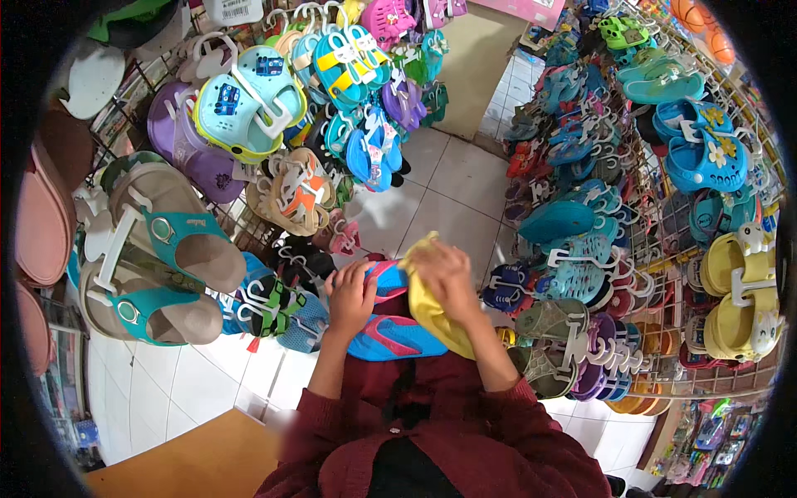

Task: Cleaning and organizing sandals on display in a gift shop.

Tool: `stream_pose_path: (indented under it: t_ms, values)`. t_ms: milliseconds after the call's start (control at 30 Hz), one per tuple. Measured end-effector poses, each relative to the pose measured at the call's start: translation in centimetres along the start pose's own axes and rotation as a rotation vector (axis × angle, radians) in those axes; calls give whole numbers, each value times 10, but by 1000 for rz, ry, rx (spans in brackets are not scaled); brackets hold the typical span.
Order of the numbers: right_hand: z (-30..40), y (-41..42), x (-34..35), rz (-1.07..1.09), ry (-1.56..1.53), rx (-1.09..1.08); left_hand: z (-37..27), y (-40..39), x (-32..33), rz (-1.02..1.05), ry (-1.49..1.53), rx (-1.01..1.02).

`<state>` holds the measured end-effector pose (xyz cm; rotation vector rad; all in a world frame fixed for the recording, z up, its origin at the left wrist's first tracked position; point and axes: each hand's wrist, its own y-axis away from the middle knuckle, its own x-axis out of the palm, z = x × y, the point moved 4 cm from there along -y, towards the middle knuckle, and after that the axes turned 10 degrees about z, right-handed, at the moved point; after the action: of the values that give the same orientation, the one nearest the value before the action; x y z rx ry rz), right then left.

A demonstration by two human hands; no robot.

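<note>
My left hand [350, 299] grips one of two blue flip-flops with pink straps, the upper flip-flop [390, 279], by its left end. Below it the other blue flip-flop [398, 338] lies across my lap. In my right hand [443, 274] is a yellow cloth [436, 311], which hangs down past the right ends of both flip-flops and partly covers them. The cloth's top edge sits close against the upper flip-flop; whether it presses on it, I cannot tell. My fingers hide part of the strap.
Wire racks crowd both sides with hanging footwear: grey-teal sandals [168, 255] and light-blue clogs [249, 103] at left, blue clogs [703, 146] and yellow sandals [744, 286] at right. A tiled aisle [445, 205] runs ahead between them. A brown board-like surface [193, 457] stands at lower left.
</note>
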<state>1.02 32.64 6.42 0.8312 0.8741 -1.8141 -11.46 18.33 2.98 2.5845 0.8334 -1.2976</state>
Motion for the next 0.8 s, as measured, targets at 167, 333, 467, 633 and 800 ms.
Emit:
stream_pose_path:
  t_ms: [167,333,467,633,800]
  values:
    - [-6,6,32,118,-21,-23,-3,-2,1,9,-44,3]
    - [-15,2,21,-163,-146,99,-4,-1,2,42,-30,-19]
    - [-5,1,4,-288,-267,146,-1,2,2,36,-28,-33]
    - [4,0,33,-33,39,-29,-3,-1,4,29,-50,-13]
    - [1,-4,25,-90,-124,126,0,-1,5,33,-5,-27]
